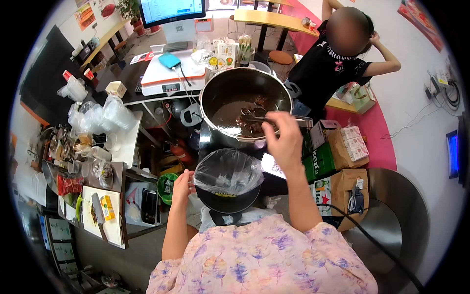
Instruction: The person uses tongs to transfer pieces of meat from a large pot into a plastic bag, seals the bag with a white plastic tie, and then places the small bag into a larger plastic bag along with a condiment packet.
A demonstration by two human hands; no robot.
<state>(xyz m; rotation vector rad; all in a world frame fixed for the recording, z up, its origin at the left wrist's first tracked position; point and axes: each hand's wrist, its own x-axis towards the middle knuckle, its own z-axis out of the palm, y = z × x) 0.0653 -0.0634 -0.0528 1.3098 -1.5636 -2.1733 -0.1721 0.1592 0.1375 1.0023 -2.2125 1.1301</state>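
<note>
A large metal pot (pixel 205 110) stands before me with dark brown liquid (pixel 231 110) and dark pieces of food (pixel 259 103) inside. My right hand (pixel 284 136) holds metal tongs (pixel 305 121) over the pot's near right rim, their tips down among the pieces. Nearer to me, a clear plastic bag (pixel 227 171) is spread wide over a black pan (pixel 227 204). My left hand (pixel 181 188) grips the bag's left edge; its fingertips are partly hidden. A phone with a lit screen (pixel 273 165) lies between the bag and my right forearm.
A scale (pixel 172 75) with a turquoise device (pixel 169 60) sits beyond the pot. At left are stacked plastic containers (pixel 117 112) and a cutting board (pixel 102 231) with a knife (pixel 98 209). Cartons (pixel 323 158) stand at right. A person (pixel 323 70) has both arms raised behind the pot.
</note>
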